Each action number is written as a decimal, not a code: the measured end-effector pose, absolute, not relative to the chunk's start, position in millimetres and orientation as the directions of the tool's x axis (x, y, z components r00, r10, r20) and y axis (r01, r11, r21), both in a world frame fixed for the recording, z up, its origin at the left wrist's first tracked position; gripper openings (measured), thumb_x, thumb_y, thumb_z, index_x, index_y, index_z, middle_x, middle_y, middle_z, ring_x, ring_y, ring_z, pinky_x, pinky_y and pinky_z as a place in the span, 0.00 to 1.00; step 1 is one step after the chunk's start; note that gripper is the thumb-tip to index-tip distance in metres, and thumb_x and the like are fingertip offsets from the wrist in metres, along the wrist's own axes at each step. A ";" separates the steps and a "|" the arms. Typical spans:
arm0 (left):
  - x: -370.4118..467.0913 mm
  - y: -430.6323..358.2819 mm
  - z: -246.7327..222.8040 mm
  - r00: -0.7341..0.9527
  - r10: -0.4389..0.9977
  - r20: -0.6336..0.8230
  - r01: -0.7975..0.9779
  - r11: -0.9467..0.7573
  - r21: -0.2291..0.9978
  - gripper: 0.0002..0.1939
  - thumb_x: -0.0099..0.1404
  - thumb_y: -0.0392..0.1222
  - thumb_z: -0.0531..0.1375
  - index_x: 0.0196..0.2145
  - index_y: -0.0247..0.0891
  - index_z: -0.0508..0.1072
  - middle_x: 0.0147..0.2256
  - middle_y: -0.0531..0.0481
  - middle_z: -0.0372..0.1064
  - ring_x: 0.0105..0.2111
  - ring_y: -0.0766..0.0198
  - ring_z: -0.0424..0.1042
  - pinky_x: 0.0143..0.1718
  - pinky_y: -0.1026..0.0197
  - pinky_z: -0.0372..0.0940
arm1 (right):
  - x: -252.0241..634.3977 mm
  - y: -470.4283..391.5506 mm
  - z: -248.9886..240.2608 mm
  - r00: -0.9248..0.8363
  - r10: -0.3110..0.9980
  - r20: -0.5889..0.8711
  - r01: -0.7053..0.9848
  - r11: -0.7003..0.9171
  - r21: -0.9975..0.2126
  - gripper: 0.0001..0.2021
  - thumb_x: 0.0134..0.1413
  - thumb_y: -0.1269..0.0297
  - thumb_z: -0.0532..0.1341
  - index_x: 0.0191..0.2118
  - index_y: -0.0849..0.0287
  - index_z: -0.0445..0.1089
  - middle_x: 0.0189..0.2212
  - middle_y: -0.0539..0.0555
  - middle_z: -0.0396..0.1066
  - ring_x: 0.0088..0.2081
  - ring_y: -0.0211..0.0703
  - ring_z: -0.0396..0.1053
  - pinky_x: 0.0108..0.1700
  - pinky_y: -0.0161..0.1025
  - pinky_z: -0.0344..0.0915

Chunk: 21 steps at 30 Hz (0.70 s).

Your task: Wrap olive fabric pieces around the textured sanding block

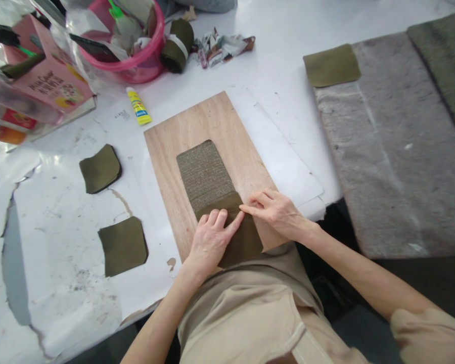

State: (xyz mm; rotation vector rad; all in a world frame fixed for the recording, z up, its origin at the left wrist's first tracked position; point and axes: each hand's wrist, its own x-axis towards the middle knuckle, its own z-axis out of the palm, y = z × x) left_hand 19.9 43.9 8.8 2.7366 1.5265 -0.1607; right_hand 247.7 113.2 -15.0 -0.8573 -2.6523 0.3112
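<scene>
A patterned, textured strip lies on a light wooden board, with a smooth olive piece over its near end. My left hand rests palm down on the olive piece, its fingers pressing the surface and its thumb stretched towards the right edge. At that same edge, the thumb of my right hand touches the piece close to my left thumb. The other right fingers are bent and raised above the board, apart from the thumb. What lies beneath my left palm is hidden.
Two small stacks of olive pieces lie left of the board. Beyond it are a yellow glue tube, a pink basket, an olive roll and a pink box. A grey sheet bearing an olive piece is at right.
</scene>
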 end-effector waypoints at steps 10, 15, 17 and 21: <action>4.9 31.6 -5.7 0.489 0.871 0.036 0.870 -0.490 0.057 0.25 0.68 0.30 0.53 0.61 0.42 0.64 0.49 0.40 0.65 0.51 0.52 0.64 0.49 0.53 0.63 | 260.9 103.4 -20.0 -0.708 0.670 0.222 0.618 0.741 -0.263 0.18 0.64 0.72 0.56 0.56 0.50 0.70 0.50 0.57 0.68 0.48 0.46 0.63 0.47 0.40 0.64; 1.3 23.7 -14.2 0.465 0.875 0.135 0.875 -0.477 0.085 0.22 0.68 0.29 0.52 0.58 0.39 0.67 0.50 0.41 0.68 0.52 0.52 0.65 0.50 0.53 0.63 | 258.6 99.2 -12.2 -0.568 0.788 0.237 0.663 0.609 -0.437 0.12 0.64 0.71 0.55 0.47 0.55 0.74 0.42 0.56 0.70 0.44 0.44 0.65 0.45 0.39 0.66; 1.8 22.3 -16.4 0.456 0.874 0.166 0.875 -0.475 0.096 0.21 0.68 0.29 0.53 0.57 0.38 0.68 0.50 0.41 0.68 0.52 0.52 0.65 0.51 0.53 0.63 | 250.8 97.9 -7.9 -0.538 0.814 0.219 0.650 0.566 -0.507 0.12 0.64 0.72 0.55 0.46 0.56 0.73 0.40 0.55 0.70 0.43 0.42 0.66 0.45 0.38 0.66; 4.1 21.8 -18.4 0.425 0.880 0.213 0.879 -0.457 0.134 0.18 0.68 0.30 0.53 0.54 0.38 0.70 0.48 0.41 0.69 0.51 0.53 0.65 0.51 0.54 0.64 | 230.0 98.6 -3.7 -0.581 0.797 0.168 0.639 0.574 -0.513 0.07 0.62 0.69 0.59 0.45 0.57 0.72 0.40 0.54 0.70 0.45 0.44 0.65 0.46 0.40 0.65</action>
